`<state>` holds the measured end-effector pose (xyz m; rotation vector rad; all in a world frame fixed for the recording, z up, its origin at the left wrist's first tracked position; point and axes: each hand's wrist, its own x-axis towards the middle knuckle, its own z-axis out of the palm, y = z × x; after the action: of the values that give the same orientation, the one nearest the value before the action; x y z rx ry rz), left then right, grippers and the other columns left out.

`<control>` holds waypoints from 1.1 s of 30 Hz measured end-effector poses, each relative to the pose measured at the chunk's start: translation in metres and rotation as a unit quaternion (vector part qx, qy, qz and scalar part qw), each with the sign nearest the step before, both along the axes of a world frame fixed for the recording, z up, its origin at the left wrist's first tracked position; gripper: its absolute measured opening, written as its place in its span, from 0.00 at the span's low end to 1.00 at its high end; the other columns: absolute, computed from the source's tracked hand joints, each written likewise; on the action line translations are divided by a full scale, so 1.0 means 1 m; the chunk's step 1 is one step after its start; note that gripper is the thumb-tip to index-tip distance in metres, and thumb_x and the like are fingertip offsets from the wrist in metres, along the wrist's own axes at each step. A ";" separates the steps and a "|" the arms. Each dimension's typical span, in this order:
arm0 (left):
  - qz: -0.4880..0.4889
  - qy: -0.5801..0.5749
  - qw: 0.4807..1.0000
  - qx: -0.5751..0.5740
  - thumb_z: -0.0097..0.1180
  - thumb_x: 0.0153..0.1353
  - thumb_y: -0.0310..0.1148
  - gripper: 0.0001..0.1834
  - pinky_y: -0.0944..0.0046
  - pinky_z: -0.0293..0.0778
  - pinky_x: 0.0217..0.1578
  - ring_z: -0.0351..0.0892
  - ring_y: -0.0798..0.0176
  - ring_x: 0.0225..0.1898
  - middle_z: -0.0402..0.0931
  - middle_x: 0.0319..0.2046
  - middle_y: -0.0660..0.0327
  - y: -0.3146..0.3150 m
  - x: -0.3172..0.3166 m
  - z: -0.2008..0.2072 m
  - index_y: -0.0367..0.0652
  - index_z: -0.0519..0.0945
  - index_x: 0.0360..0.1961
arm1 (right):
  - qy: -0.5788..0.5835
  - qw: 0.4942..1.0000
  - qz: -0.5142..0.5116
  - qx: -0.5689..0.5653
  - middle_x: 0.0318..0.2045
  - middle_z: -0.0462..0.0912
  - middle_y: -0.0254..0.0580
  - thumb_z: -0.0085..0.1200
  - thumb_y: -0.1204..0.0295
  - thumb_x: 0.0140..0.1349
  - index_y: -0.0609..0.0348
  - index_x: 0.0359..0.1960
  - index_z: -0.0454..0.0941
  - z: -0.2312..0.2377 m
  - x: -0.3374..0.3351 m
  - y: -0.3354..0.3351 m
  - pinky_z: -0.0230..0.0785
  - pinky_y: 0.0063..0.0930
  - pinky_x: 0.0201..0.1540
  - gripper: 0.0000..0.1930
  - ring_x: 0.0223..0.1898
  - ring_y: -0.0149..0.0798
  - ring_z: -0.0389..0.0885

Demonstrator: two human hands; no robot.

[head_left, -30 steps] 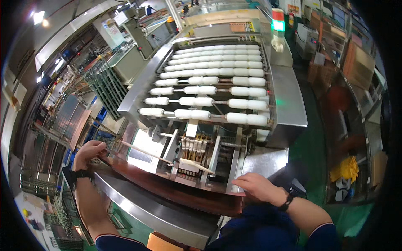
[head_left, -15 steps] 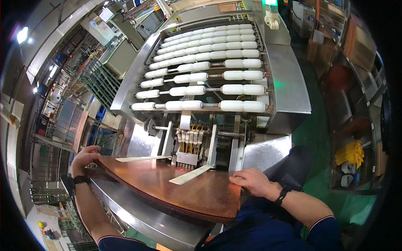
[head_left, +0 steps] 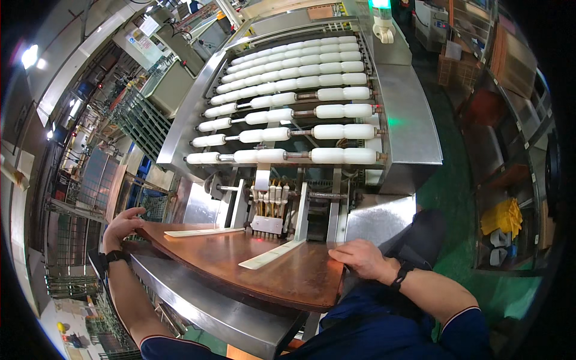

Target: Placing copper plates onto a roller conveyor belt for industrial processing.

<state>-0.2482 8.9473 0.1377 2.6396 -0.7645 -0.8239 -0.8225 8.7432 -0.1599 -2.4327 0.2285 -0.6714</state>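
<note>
A stack of coppery-brown boards (head_left: 222, 258) lies in front of me at the mouth of a roller machine. My left hand (head_left: 122, 227) is closed at the left corner of the stack, with some fingers out of sight. At the right edge my right hand (head_left: 360, 259) grips the boards, thumb on top and the other fingers hidden. Two pale flat strips, a left strip (head_left: 203, 232) and a right strip (head_left: 271, 255), reach from the machine over the top board. Between them, a metal block with several pins (head_left: 267, 225) sits at the far edge, near a small red light spot.
White rollers (head_left: 345, 156) stretch away in rows between steel side covers (head_left: 414, 114). A steel ledge (head_left: 198, 294) runs below the boards. Green racks (head_left: 141, 123) stand at the left. Shelving with a yellow cloth (head_left: 503, 217) is at the right. A green signal lamp (head_left: 381, 7) glows.
The view has shifted slightly. Both hands keep their hold on the boards, and the near edge of the stack appears a little higher in the picture.
</note>
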 end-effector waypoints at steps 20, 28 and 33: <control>0.035 0.077 0.961 -0.264 0.58 0.67 0.50 0.32 0.69 0.78 0.38 0.81 0.68 0.39 0.81 0.42 0.62 0.048 0.017 -0.004 0.45 0.71 0.67 | -0.077 0.995 -0.032 0.053 0.40 0.84 0.42 0.61 0.82 0.47 0.57 0.51 0.80 0.008 -0.008 0.018 0.76 0.38 0.40 0.25 0.40 0.49 0.82; 0.051 -0.008 0.981 -0.187 0.60 0.64 0.48 0.27 0.68 0.75 0.34 0.81 0.67 0.32 0.83 0.32 0.62 0.035 -0.001 -0.004 0.36 0.79 0.55 | -0.063 0.975 -0.135 0.167 0.30 0.78 0.57 0.53 0.71 0.64 0.63 0.39 0.75 0.049 0.017 -0.017 0.70 0.50 0.37 0.07 0.35 0.65 0.76; -0.064 -0.121 0.986 0.098 0.64 0.52 0.35 0.14 0.62 0.76 0.34 0.82 0.64 0.31 0.84 0.29 0.57 0.019 -0.001 -0.011 0.33 0.86 0.33 | -0.044 0.908 -0.253 0.331 0.45 0.83 0.53 0.56 0.69 0.63 0.63 0.59 0.71 0.064 0.034 -0.034 0.76 0.40 0.46 0.23 0.46 0.50 0.83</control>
<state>-0.2497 8.9661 0.1268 2.9289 -0.9668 -0.6459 -0.7880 8.7093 -0.0955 -1.6808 0.9150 -0.7630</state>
